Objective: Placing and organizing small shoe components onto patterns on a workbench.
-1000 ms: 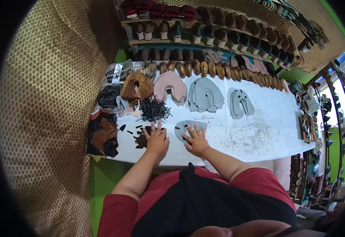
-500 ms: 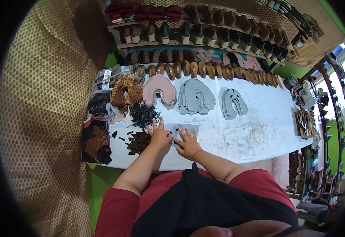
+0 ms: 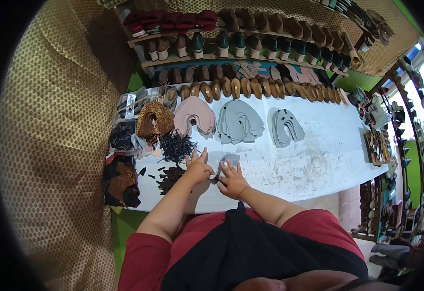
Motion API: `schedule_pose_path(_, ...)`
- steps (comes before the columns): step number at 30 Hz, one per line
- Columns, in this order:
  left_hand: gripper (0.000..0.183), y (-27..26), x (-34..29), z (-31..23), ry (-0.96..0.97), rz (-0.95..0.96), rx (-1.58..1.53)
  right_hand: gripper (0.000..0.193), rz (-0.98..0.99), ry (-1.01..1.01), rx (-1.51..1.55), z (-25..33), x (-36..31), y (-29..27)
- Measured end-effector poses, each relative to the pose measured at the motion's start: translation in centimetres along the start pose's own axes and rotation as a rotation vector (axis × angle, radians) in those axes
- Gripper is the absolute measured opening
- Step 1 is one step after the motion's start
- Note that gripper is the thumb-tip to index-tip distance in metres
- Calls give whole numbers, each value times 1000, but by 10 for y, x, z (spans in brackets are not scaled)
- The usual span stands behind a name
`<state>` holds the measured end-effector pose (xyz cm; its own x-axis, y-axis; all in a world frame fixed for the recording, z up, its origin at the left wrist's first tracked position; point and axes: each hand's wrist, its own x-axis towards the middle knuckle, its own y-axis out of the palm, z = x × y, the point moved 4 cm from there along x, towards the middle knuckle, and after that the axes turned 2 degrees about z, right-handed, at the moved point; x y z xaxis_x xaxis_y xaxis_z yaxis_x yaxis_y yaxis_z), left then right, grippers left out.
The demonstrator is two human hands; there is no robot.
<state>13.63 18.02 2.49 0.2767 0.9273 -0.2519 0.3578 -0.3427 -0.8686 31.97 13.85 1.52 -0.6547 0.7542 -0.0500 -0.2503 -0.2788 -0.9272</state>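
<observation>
A grey curved shoe-upper piece lies between my hands near the table's front edge. My left hand pinches its left end between thumb and finger, with two other fingers stretched forward. My right hand has its fingers bent over the piece and grips its near part, partly hiding it. The piece curls up slightly, with a dark edge between the hands. Left of my left hand are a heap of dark brown strips and a tangled pile of thin black strips.
Beyond my hands lie stacks of horseshoe-shaped uppers: leopard-print, pink, grey, and a smaller grey stack. Shoe lasts line the table's back. Shelves of shoes stand behind; a tool box sits at the right.
The grey piece has turned and curled, showing less of its flat face. My right-hand fingers have drawn closer together over it. The left hand has barely moved.
</observation>
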Motion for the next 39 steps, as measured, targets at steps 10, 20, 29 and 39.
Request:
schedule_pose_path(10, 16, 5, 3, -9, 84, -121, 120, 36, -79, -22, 70, -6, -1, 4)
schedule_pose_path(20, 10, 8, 21, -5, -27, 13, 140, 33, -159, -86, 63, -9, -3, 9)
schedule_pose_path(29, 9, 5, 29, 1, -70, 15, 167, 55, -248, -52, 96, -7, -3, 2)
schedule_pose_path(39, 19, 4, 20, 25, -102, -80, -34, 60, -266, -10, 65, -5, 1, 1)
